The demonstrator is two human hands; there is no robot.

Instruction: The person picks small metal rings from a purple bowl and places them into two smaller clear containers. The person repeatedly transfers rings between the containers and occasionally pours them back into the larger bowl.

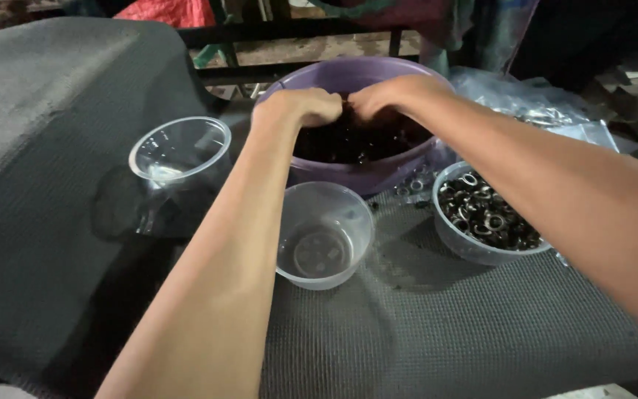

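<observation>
Both forearms are showing bare up to the frame edge; no sleeve is covering them. The left hand (300, 107) and the right hand (393, 94) are wearing no gloves, rings or watch.

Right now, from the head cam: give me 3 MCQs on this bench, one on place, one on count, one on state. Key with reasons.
1. Where are both hands?
A. Over the purple basin
B. In the right clear bowl
C. Flat on the grey mat

2. How many clear plastic bowls are on the mat?
A. One
B. Three
C. Five

3. What state is the clear bowl nearest the camera in?
A. Heaped with rings
B. Nearly empty
C. Tipped on its side

Key:
1. A: the left hand and right hand meet, fingers curled, over the dark small parts in the purple basin.
2. B: a left bowl, a middle bowl and a right bowl sit on the grey mat.
3. B: the middle bowl stands upright with its base showing through; only the right bowl holds metal rings.
</observation>
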